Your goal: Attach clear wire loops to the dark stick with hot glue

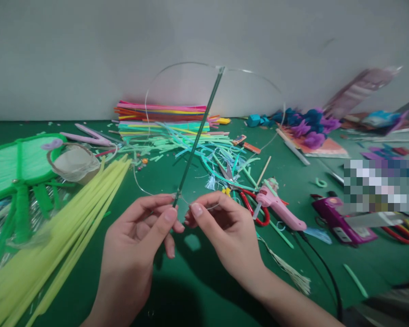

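A dark green stick [200, 129] leans up and to the right, held near its lower end between the thumb and fingers of my left hand [143, 231]. A thin, shiny wire hoop [172, 66] loops widely around the stick and is joined to its top by something pale and clear. The wire comes back down to the stick's lower end. Just right of that end, my right hand [225, 227] pinches the wire between thumb and fingertips. Whether the wire is fixed at the bottom of the stick, I cannot tell.
Yellow pipe cleaners [71, 218] and a green fan-shaped piece [30, 163] lie at left. Bundled coloured pipe cleaners [163, 120] are along the wall. Red-handled scissors [266, 217], a pink glue gun [281, 206] with a black cord and a purple device [344, 222] lie at right.
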`<state>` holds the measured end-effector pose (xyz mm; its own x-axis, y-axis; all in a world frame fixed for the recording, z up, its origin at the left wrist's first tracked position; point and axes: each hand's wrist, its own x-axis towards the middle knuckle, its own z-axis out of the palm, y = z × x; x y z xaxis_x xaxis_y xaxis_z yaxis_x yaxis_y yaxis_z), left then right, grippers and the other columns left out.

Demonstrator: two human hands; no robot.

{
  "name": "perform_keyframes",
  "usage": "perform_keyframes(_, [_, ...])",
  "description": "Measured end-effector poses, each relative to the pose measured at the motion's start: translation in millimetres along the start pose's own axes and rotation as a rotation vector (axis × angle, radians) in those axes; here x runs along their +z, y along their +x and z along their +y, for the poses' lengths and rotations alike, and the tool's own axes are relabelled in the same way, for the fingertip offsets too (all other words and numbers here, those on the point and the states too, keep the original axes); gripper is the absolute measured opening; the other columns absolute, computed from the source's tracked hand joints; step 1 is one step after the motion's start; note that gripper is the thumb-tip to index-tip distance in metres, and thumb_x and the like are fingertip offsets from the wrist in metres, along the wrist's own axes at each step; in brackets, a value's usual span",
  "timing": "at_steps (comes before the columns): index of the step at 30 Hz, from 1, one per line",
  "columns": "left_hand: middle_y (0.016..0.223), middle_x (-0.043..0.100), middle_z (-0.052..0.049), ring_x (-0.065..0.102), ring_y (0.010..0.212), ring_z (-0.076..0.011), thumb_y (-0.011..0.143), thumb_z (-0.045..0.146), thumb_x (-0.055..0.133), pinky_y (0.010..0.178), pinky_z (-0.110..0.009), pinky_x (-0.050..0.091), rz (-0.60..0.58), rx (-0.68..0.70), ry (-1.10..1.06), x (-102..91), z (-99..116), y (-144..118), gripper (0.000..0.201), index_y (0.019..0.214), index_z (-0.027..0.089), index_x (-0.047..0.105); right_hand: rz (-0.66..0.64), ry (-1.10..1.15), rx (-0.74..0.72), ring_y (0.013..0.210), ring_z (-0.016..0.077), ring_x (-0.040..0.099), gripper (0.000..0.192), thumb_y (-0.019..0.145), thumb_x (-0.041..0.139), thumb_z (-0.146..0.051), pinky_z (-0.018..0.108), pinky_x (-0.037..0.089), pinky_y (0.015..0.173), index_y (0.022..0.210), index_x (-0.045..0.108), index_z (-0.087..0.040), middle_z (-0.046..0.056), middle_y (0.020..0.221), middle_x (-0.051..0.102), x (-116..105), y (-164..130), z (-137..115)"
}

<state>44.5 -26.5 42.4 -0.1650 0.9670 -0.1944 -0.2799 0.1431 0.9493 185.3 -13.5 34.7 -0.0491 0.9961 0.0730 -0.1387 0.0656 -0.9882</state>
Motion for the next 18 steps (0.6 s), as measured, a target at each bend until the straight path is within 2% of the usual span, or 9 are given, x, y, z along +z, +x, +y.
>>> perform_keyframes(4, [0.062,0.067,0.003,0.053,0.044,-0.0049,0.073,0.029,0.081,0.043,-0.013,0.043,0.006,-0.009,0.003,1.5,0.8,-0.1,0.026,0.094,0.019,0.07,-0.01,0.0,0.015,0.069,0.0116,0.064,0.013,0.086,0.069,-0.033,0.024,0.053,0.066,0.083,0.066,-0.021,0.0,0.077,0.069,0.4,-0.6,-0.4])
perform_keyframes(9, [0.064,0.067,0.002,0.054,0.045,-0.0055,0.071,0.028,0.082,0.04,-0.012,0.042,-0.003,0.02,-0.017,4.6,2.3,-1.2,0.03,0.095,0.018,0.068,-0.045,0.105,0.089,0.069,0.012,0.065,0.017,0.084,0.071,-0.038,0.025,0.053,0.066,0.086,0.067,-0.021,0.001,0.079,0.07,2.4,0.4,-1.1])
perform_keyframes(13, [0.064,0.067,0.002,0.054,0.045,-0.0059,0.071,0.026,0.082,0.04,-0.012,0.042,-0.011,0.026,-0.019,4.2,1.8,-1.3,0.03,0.095,0.019,0.066,-0.039,0.187,0.086,0.069,0.0105,0.064,0.02,0.082,0.073,-0.039,0.023,0.052,0.067,0.089,0.07,-0.022,0.0,0.082,0.071,0.8,3.5,1.8])
perform_keyframes(18, [0.063,0.067,0.002,0.054,0.042,-0.0061,0.07,0.026,0.082,0.039,-0.013,0.041,-0.009,0.018,-0.016,5.6,2.3,-1.9,0.03,0.092,0.018,0.065,-0.098,0.309,0.108,0.085,0.0132,0.064,0.024,0.085,0.07,-0.042,0.024,0.05,0.074,0.1,0.075,-0.025,0.003,0.102,0.073,-1.2,8.0,2.4])
